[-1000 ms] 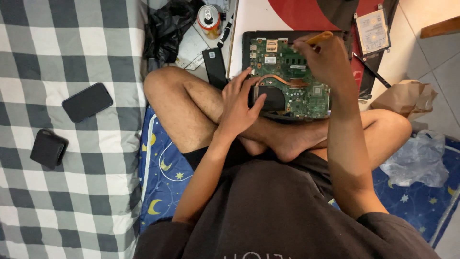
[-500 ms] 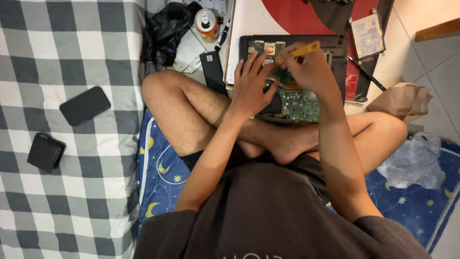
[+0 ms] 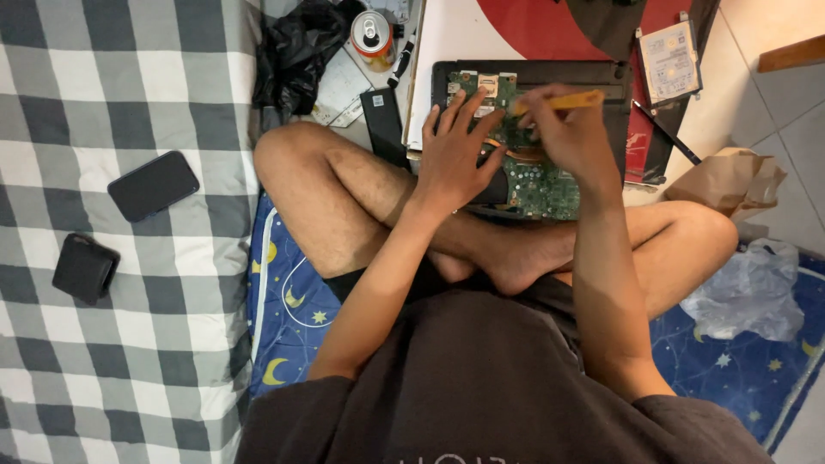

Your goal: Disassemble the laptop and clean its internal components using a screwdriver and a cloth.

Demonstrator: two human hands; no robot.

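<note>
Left hand [image 3: 453, 163]: fingers spread flat on the green circuit board [image 3: 537, 176].
Right hand [image 3: 567, 137]: grip clamped on yellow tool [image 3: 563, 101].
Nearby: drink can [image 3: 372, 34], black phone [image 3: 154, 185] on checked bed [image 3: 103, 361].

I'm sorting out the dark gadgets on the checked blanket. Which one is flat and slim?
The black phone, the upper one, lying flat at an angle. The black pouch-like case below it is squarer and bulkier.
</note>
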